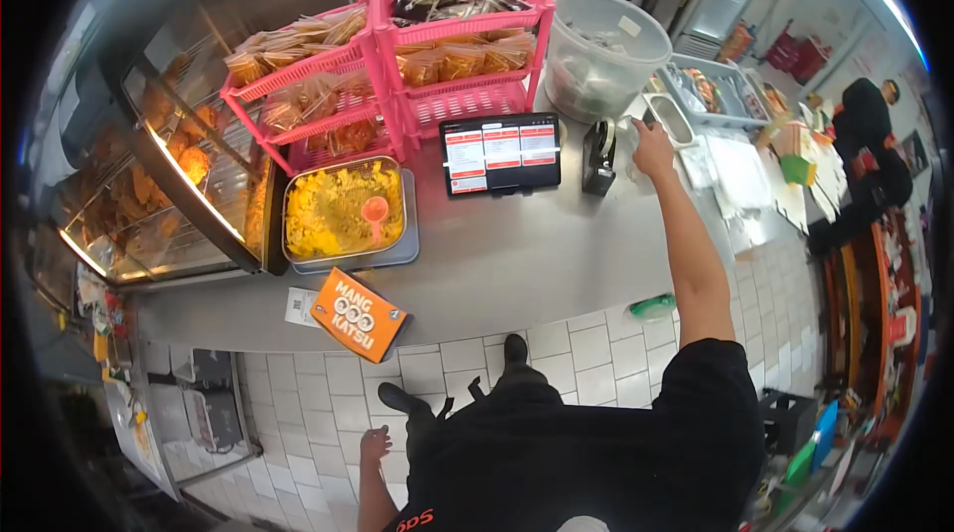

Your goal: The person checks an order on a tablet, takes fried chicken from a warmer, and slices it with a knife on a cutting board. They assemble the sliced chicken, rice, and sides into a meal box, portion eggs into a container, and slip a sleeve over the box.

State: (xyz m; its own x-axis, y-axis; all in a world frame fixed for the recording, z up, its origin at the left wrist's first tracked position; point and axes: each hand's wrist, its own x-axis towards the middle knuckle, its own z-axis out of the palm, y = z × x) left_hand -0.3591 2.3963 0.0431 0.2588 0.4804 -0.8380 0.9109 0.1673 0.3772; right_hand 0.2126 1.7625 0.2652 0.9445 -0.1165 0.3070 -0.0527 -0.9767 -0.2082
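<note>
My right hand (653, 150) reaches across the steel counter, its fingers drawn together at a small dark item (649, 119) that I cannot make out. Just left of it stands a black tape dispenser (598, 162), and a metal pan (672, 121) lies beyond the fingers. My left hand (375, 444) hangs low at my side over the floor, fingers loosely bent and apart, holding nothing. An orange printed box (359, 316) rests near the counter's front edge, partly over a white paper slip (301, 306).
Pink tiered baskets (462, 35) hold bagged food. A tablet (501, 154) stands mid-counter beside a tray of yellow food (343, 209) with an orange scoop. A heated display case (179, 154) is left; a clear bucket (606, 55) stands behind. Another person (863, 135) is far right.
</note>
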